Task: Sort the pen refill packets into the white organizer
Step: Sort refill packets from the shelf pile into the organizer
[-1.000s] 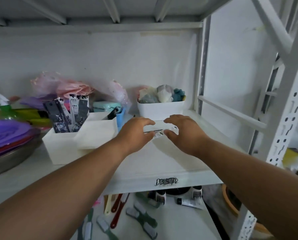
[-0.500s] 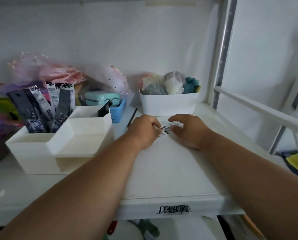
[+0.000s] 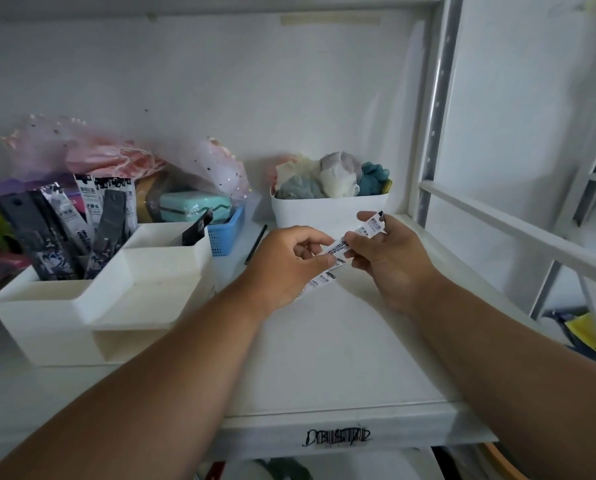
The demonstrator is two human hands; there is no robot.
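Both my hands hold white pen refill packets (image 3: 338,249) just above the shelf, in front of the white bin. My left hand (image 3: 286,268) pinches their lower ends; another packet end sticks out below it. My right hand (image 3: 390,258) grips the upper part, whose top pokes out past my thumb. The white organizer (image 3: 92,299) stands at the left of the shelf. Several dark and white refill packets (image 3: 67,230) stand upright in its back-left compartment, and one dark packet (image 3: 196,230) leans in the back-right one.
A white bin (image 3: 327,211) of crumpled cloths stands behind my hands. A small blue basket (image 3: 225,233) with a teal box sits beside the organizer, pink plastic bags behind it. A thin black refill (image 3: 255,243) lies on the shelf. The rack's metal post (image 3: 435,109) rises at right.
My hands have lifted the white packets off the shelf and raised them slightly; the right hand now grips the upper end. The camera has moved closer.
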